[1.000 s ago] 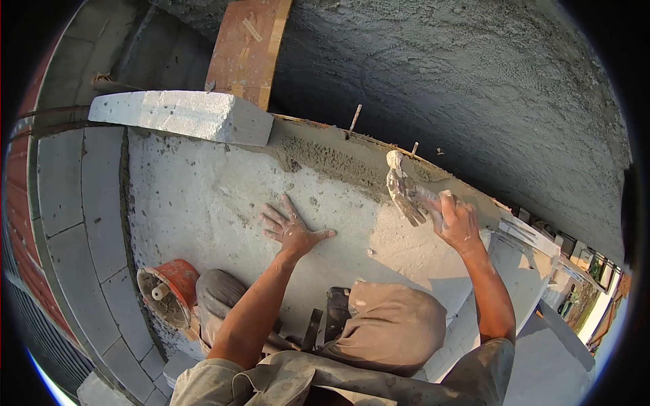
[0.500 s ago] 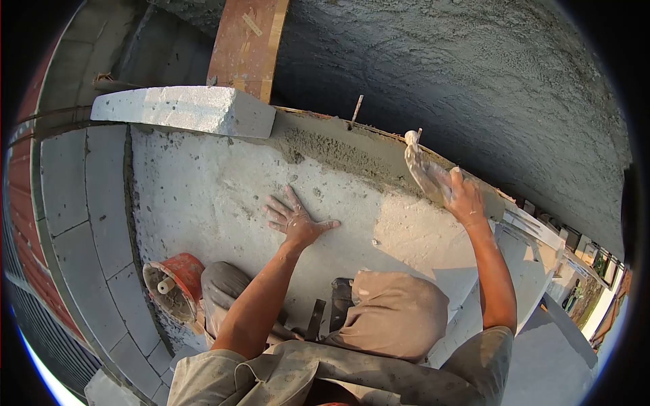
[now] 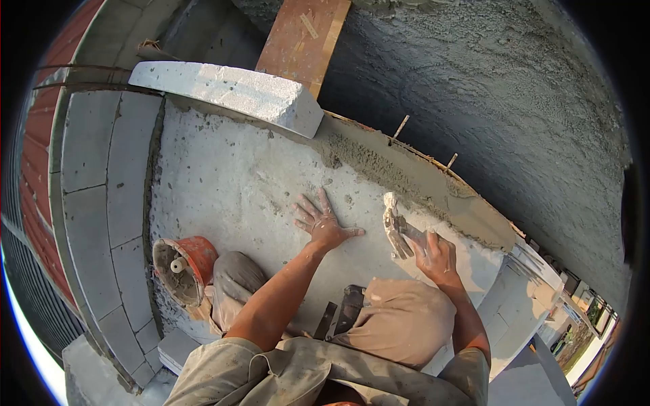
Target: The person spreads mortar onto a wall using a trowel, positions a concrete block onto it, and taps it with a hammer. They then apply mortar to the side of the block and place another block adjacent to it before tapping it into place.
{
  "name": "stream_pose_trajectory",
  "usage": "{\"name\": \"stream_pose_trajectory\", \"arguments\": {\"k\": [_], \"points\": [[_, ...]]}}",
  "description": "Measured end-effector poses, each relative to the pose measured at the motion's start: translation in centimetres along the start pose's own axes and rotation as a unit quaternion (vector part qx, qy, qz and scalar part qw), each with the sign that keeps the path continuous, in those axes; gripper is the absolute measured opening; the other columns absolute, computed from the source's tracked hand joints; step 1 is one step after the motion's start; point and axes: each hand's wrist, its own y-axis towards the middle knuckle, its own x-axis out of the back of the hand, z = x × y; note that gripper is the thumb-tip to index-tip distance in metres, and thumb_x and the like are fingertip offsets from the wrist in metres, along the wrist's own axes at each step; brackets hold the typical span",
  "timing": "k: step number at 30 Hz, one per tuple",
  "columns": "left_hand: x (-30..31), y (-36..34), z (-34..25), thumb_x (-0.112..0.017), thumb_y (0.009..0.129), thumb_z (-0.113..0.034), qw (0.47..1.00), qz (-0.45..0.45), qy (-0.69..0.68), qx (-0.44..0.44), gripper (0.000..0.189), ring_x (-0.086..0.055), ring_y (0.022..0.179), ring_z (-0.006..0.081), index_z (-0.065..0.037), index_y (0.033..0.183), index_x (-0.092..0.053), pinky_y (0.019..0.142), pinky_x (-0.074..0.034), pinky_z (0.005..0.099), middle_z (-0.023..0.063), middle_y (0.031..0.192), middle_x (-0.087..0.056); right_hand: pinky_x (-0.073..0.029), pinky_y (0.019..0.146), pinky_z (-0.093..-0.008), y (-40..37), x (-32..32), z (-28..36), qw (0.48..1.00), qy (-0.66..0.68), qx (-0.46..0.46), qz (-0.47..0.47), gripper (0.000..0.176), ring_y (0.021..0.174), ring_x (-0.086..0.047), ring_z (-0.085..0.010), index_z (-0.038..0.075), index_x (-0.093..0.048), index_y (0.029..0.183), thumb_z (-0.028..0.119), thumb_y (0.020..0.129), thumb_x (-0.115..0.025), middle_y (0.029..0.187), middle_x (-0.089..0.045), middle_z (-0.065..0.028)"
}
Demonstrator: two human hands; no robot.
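My right hand (image 3: 436, 257) is closed around a mortar-caked trowel (image 3: 398, 230) with a pale knobbed end, held over the pale slab (image 3: 237, 183). Its far side lies close to the strip of wet grey mortar (image 3: 420, 179) along the slab's outer edge. My left hand (image 3: 323, 222) rests flat on the slab with fingers spread, holding nothing. At the left end of the mortar strip sits a large white block (image 3: 223, 91). The palm side of the right-hand grip is hidden.
An orange bucket (image 3: 196, 257) with mortar and a pale handle inside stands by my left knee. A block wall (image 3: 128, 176) curves along the left. Two thin rods, one a rod (image 3: 399, 126), rise at the slab edge. Beyond are a brown board (image 3: 301, 44) and a rough grey wall (image 3: 501, 81).
My right hand has drawn the trowel back from the mortar strip toward me and over the slab. The left hand stays flat in place. The view has shifted, moving the scene rightward.
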Motion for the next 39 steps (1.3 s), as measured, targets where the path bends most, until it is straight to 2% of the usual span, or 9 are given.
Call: {"name": "stream_pose_trajectory", "arguments": {"k": [6,14,20,23,27,29,32,35,39], "points": [[0.8,0.0,0.7,-0.082,0.06,-0.07,0.999,0.037,0.02,-0.012,0.148,0.024,0.138,0.061,-0.018,0.156,0.018,0.105,0.001,0.0774,0.0387,0.153,0.022,-0.051,0.058,-0.0371,-4.5,-7.1,0.1,0.994,-0.045,-0.05,0.086,0.029,0.065,-0.064,-0.029,-0.004,-0.06,0.106,0.017,0.088,-0.068,0.082,-0.067,-0.0135],[5.3,-8.8,16.1,-0.059,0.095,-0.041,0.981,0.071,0.01,-0.182,0.063,-0.013,0.148,0.0433,-0.01,0.147,-0.042,0.117,-0.016,0.0579,0.0216,0.16,-0.017,-0.05,0.062,-0.0325,-0.8,-0.1,-5.0,0.936,0.195,-0.294,0.002,0.033,0.069,-0.063,-0.0204,-0.005,-0.062,0.113,0.02,0.092,-0.066,0.087,-0.068,-0.0117],[12.6,-20.6,24.3,-0.065,0.095,-0.023,0.903,-0.238,-0.307,-0.181,0.038,-0.069,0.097,0.029,0.002,0.124,-0.063,0.084,-0.053,0.035,0.0219,0.11,-0.069,-0.048,0.065,-0.0283,13.3,11.1,17.2,0.988,0.147,-0.029,-0.04,0.031,0.072,-0.057,-0.0131,-0.003,-0.064,0.119,0.019,0.098,-0.061,0.096,-0.068,-0.0074],[15.4,-23.2,30.2,-0.064,0.097,-0.017,0.793,-0.398,-0.45,-0.101,0.034,-0.06,0.087,0.0095,0.003,0.124,-0.061,0.077,-0.05,0.0256,0.0071,0.1,-0.068,-0.049,0.065,-0.0317,15.2,8.0,33.0,0.966,0.143,0.196,0.085,0.028,0.073,-0.062,-0.0183,0.001,-0.066,0.118,0.014,0.093,-0.066,0.094,-0.066,-0.0114],[14.3,-20.4,43.6,-0.052,0.102,-0.033,0.709,-0.611,-0.281,0.211,0.047,-0.062,0.104,0.0242,0.004,0.132,-0.054,0.094,-0.047,0.0319,0.0157,0.127,-0.059,-0.048,0.093,-0.0401,14.6,-6.6,46.2,0.9,-0.007,0.396,0.185,0.039,0.109,-0.059,-0.0312,0.009,-0.063,0.126,0.027,0.091,-0.065,0.113,-0.062,-0.0142],[9.7,-14.9,52.3,-0.046,0.104,-0.037,0.655,-0.55,-0.388,0.344,0.052,-0.064,0.106,0.0265,0.006,0.131,-0.053,0.09,-0.052,0.0348,0.0161,0.125,-0.062,-0.04,0.101,-0.0428,13.3,-13.0,51.1,0.875,-0.123,0.387,0.264,0.043,0.121,-0.052,-0.0277,0.014,-0.063,0.128,0.034,0.09,-0.064,0.124,-0.058,-0.0118],[11.3,-15.6,52.7,-0.042,0.105,-0.038,0.503,-0.261,-0.81,0.152,0.053,-0.067,0.102,0.0267,0.008,0.127,-0.055,0.082,-0.057,0.0379,0.016,0.119,-0.065,-0.056,0.067,-0.0416,11.9,-22.0,53.6,0.865,-0.219,0.366,0.264,0.018,0.085,-0.073,-0.0258,0.012,-0.077,0.091,0.016,0.079,-0.064,0.088,-0.075,-0.0079],[6.7,-9.4,57.2,-0.041,0.105,-0.037,0.626,-0.37,-0.672,0.141,0.05,-0.07,0.091,0.026,0.007,0.121,-0.059,0.073,-0.059,0.0391,0.0155,0.111,-0.068,-0.057,0.068,-0.0404,10.6,-21.1,55.1,0.851,-0.232,0.365,0.298,0.017,0.087,-0.073,-0.0266,0.01,-0.077,0.089,0.015,0.079,-0.064,0.093,-0.075,-0.0109],[12.7,-14.6,47.5,-0.042,0.104,-0.04,0.604,-0.452,-0.646,0.117,0.053,-0.067,0.063,0.0281,0.007,0.105,-0.066,0.057,-0.057,0.0415,0.0151,0.088,-0.069,-0.055,0.074,-0.0445,12.3,-11.1,57.0,0.848,-0.196,0.377,0.317,0.018,0.087,-0.07,-0.0352,0.005,-0.073,0.087,0.02,0.08,-0.065,0.089,-0.072,-0.0176]]}}
